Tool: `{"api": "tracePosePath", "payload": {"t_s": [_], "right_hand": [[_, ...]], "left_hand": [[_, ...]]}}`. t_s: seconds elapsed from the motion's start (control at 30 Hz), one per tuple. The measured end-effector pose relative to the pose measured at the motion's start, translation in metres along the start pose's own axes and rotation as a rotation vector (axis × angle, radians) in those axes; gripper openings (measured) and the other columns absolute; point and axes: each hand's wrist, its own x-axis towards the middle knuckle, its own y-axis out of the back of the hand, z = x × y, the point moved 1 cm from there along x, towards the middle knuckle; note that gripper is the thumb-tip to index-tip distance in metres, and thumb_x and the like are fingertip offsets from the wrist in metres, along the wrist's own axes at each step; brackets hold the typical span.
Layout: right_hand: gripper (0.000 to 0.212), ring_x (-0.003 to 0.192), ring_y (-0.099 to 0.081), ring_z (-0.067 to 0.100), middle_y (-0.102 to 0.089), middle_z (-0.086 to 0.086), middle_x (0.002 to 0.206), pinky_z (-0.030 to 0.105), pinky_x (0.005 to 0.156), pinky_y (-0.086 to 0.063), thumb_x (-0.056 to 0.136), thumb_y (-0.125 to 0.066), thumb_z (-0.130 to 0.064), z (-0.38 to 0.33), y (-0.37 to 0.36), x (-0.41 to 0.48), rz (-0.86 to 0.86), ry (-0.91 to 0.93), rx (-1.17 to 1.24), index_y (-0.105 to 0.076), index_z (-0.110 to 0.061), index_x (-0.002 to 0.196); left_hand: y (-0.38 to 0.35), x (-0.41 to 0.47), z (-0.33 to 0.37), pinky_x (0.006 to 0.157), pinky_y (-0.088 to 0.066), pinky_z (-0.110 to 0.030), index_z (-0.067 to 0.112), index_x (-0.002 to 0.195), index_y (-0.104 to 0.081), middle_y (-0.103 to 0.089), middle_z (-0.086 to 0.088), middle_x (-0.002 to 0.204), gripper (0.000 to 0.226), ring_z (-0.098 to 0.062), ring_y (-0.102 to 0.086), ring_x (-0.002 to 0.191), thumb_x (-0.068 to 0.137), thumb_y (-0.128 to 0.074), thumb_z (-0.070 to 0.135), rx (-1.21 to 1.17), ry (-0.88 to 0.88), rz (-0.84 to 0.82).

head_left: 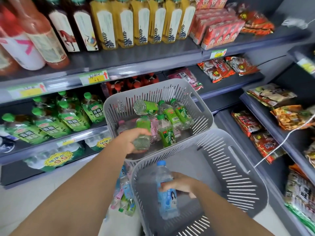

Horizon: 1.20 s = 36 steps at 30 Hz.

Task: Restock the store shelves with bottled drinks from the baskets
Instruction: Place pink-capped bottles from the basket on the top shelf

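Two grey slotted baskets stand on the floor. The far basket (202,116) holds several green-labelled and pink-labelled bottles. My left hand (131,139) reaches into it and is shut on a green-labelled bottle (142,133), base toward me. The near basket (238,176) holds only a blue-capped, blue-labelled bottle (164,191), which my right hand (180,185) grips around the middle. On the shelf at left stand matching green-capped tea bottles (68,116).
Upper shelf carries tall yellow bottles (141,23) and dark ones. Snack packets (255,132) fill the right shelves. More small bottles (124,195) lie on the floor left of the near basket. Bottled-water packs (56,159) sit on the bottom shelf.
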Motion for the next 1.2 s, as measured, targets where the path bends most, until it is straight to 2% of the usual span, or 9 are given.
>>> {"api": "tracePosePath", "payload": {"t_s": [0.1, 0.23, 0.37, 0.53, 0.8, 0.9, 0.97, 1.07, 1.2], "right_hand": [[0.037, 0.098, -0.066, 0.009, -0.072, -0.006, 0.105, 0.024, 0.088, -0.052, 0.08, -0.076, -0.022, -0.014, 0.009, -0.025, -0.061, 0.002, 0.004, -0.06, -0.026, 0.113], [0.037, 0.108, -0.064, 0.015, -0.069, -0.002, 0.115, 0.03, 0.094, -0.05, 0.083, -0.073, -0.032, -0.03, 0.01, -0.051, -0.075, 0.017, 0.029, -0.058, -0.029, 0.116], [0.095, 0.111, -0.065, 0.021, -0.07, 0.005, 0.117, 0.036, 0.098, -0.051, 0.041, -0.09, -0.057, -0.047, 0.001, -0.071, -0.017, 0.066, 0.087, -0.06, -0.018, 0.122], [0.115, 0.119, -0.059, 0.025, -0.065, 0.004, 0.124, 0.039, 0.098, -0.05, 0.027, -0.091, -0.062, -0.091, -0.017, -0.099, 0.078, 0.205, 0.131, -0.053, -0.014, 0.125], [0.082, 0.098, -0.07, 0.021, -0.074, 0.002, 0.105, 0.033, 0.081, -0.054, 0.056, -0.086, -0.049, -0.176, -0.081, -0.148, 0.214, 0.46, 0.24, -0.055, -0.018, 0.125], [0.058, 0.092, -0.07, 0.021, -0.075, 0.003, 0.097, 0.037, 0.089, -0.053, 0.066, -0.081, -0.042, -0.206, -0.105, -0.166, 0.257, 0.538, 0.25, -0.061, -0.016, 0.114], [0.044, 0.09, -0.07, 0.022, -0.075, 0.005, 0.095, 0.038, 0.089, -0.054, 0.073, -0.079, -0.036, -0.224, -0.12, -0.175, 0.276, 0.576, 0.261, -0.062, -0.015, 0.108], [0.055, 0.093, -0.071, 0.023, -0.074, 0.005, 0.101, 0.036, 0.081, -0.056, 0.07, -0.08, -0.043, -0.257, -0.141, -0.187, 0.299, 0.642, 0.237, -0.061, -0.015, 0.112], [0.051, 0.092, -0.07, 0.019, -0.073, 0.004, 0.101, 0.034, 0.073, -0.056, 0.071, -0.08, -0.043, -0.302, -0.167, -0.206, 0.286, 0.771, 0.233, -0.062, -0.015, 0.11]], "left_hand": [[0.001, -0.031, 0.004, 0.078, -0.055, -0.037, 0.006, 0.099, -0.052, -0.057, -0.011, 0.09, 0.025, -0.025, -0.061, 0.082, 0.082, -0.07, 0.009, 0.023, -0.044, -0.065], [0.012, -0.068, 0.006, 0.095, -0.049, -0.053, 0.009, 0.106, -0.056, -0.058, -0.016, 0.108, 0.034, -0.029, -0.069, 0.084, 0.077, -0.075, 0.009, -0.081, -0.11, -0.133], [0.027, -0.102, 0.013, 0.08, -0.056, -0.049, 0.012, 0.112, -0.06, -0.063, -0.017, 0.111, 0.05, -0.034, -0.068, 0.089, 0.077, -0.07, 0.047, -0.243, -0.194, -0.167], [0.065, -0.134, 0.014, 0.077, -0.053, -0.049, 0.008, 0.119, -0.06, -0.069, -0.016, 0.095, 0.056, -0.032, -0.065, 0.089, 0.095, -0.042, 0.055, -0.344, -0.219, -0.139], [0.131, -0.221, 0.007, 0.076, -0.054, -0.045, 0.01, 0.11, -0.061, -0.07, -0.017, 0.097, 0.035, -0.031, -0.068, 0.083, 0.095, -0.05, 0.04, -0.287, -0.403, -0.144], [0.159, -0.254, 0.007, 0.075, -0.057, -0.043, 0.009, 0.11, -0.061, -0.07, -0.015, 0.104, 0.03, -0.03, -0.07, 0.088, 0.089, -0.06, 0.03, -0.303, -0.481, -0.139], [0.177, -0.272, 0.009, 0.083, -0.055, -0.047, 0.01, 0.115, -0.059, -0.068, -0.013, 0.109, 0.042, -0.031, -0.067, 0.1, 0.077, -0.071, 0.024, -0.318, -0.55, -0.126], [0.201, -0.297, 0.015, 0.094, -0.049, -0.054, 0.014, 0.121, -0.055, -0.069, -0.008, 0.109, 0.059, -0.031, -0.064, 0.107, 0.066, -0.076, 0.02, -0.306, -0.665, -0.069], [0.222, -0.325, 0.026, 0.091, -0.052, -0.053, 0.017, 0.125, -0.054, -0.07, -0.006, 0.114, 0.068, -0.028, -0.065, 0.107, 0.065, -0.08, 0.032, -0.308, -0.791, 0.024]]}}
